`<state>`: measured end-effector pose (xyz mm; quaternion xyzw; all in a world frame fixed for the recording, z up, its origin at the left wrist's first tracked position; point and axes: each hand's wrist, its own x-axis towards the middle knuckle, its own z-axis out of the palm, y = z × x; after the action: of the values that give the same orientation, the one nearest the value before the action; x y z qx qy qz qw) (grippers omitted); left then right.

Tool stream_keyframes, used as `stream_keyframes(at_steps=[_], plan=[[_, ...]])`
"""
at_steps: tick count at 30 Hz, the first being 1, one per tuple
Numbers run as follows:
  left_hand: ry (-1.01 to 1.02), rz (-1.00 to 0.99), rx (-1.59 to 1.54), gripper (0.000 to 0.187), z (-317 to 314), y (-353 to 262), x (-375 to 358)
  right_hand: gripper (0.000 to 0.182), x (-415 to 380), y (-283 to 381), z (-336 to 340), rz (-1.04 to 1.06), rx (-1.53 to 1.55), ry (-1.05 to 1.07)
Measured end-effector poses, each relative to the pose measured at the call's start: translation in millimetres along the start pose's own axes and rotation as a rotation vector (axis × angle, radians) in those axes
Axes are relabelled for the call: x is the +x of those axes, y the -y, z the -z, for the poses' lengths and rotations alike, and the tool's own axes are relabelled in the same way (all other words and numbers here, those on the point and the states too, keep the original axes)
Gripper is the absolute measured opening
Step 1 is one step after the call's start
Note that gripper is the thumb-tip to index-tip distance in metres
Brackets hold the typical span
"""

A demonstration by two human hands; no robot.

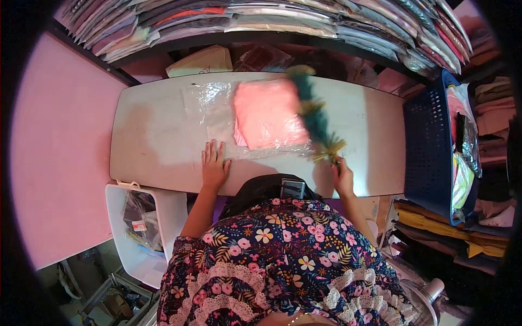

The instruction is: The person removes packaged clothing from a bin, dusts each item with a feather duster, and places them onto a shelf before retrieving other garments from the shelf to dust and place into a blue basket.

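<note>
A folded pink garment (269, 114) lies in a clear plastic bag (209, 100) on the white table. My left hand (216, 165) rests flat with fingers spread, fingertips by the bag's lower left edge. In my right hand (342, 176) is a fluffy green and yellow duster (314, 111), gripped at its lower end. The duster stretches up and away, blurred by motion, and overlaps the right side of the garment in this view.
Bagged folded clothes (277, 19) fill a shelf above the table (375, 130). On the right stands a blue basket (427, 141) of packaged items, near stacked folded clothes (451, 228). A white bin (176, 209) holding plastic bags sits lower left, beside a pink wall (65, 141).
</note>
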<state>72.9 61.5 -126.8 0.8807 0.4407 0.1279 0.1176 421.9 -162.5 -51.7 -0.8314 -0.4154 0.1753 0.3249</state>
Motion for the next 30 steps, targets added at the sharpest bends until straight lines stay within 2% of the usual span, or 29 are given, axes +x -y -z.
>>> stream_keyframes(at_steps=[2,4,5,6,8,10,12,13,15,16,18,20,23,26,28,30], plan=[[0.014,0.036,-0.013,0.061,-2,4,-5,0.032,-9,-4,-15,0.271,-0.03,0.078],[0.029,0.071,-0.027,0.062,-3,6,-10,0.033,-13,18,-9,0.273,-0.213,0.315],[0.045,0.102,-0.045,0.063,-4,7,-12,0.033,-12,11,-8,0.225,-0.351,0.379],[0.062,0.133,-0.063,0.064,-4,6,-13,0.033,-12,3,-4,0.223,-0.35,0.381],[0.077,0.127,-0.078,0.065,-5,7,-8,0.031,-13,-15,6,0.097,-0.22,0.131],[0.082,0.139,-0.09,0.066,-5,5,-5,0.028,-5,-22,13,-0.055,-0.166,-0.011],[0.067,0.152,-0.088,0.065,-5,4,-3,0.027,4,-20,12,0.006,-0.032,-0.187],[0.066,0.154,-0.086,0.065,-3,4,-2,0.027,8,-8,12,0.007,-0.03,-0.187],[0.077,0.199,-0.025,0.065,0,5,-1,0.028,12,19,6,0.028,-0.007,0.033],[0.076,0.2,-0.022,0.065,0,6,-2,0.03,12,30,0,0.216,-0.039,0.095],[0.086,0.256,0.034,0.063,2,7,-4,0.031,17,58,-4,0.259,-0.283,0.316],[0.088,0.237,0.015,0.064,1,13,1,0.031,26,59,-13,0.206,-0.346,0.327],[0.115,0.197,-0.029,0.063,1,9,10,0.03,40,44,-18,0.072,-0.15,-0.043],[0.133,0.158,-0.023,0.062,4,13,12,0.031,43,68,-10,0.108,-0.024,0.01],[0.142,0.114,-0.039,0.062,4,16,9,0.032,32,73,-9,0.182,-0.046,0.083],[0.18,0.09,0.013,0.062,2,30,8,0.033,26,73,-8,0.376,-0.227,0.357]])
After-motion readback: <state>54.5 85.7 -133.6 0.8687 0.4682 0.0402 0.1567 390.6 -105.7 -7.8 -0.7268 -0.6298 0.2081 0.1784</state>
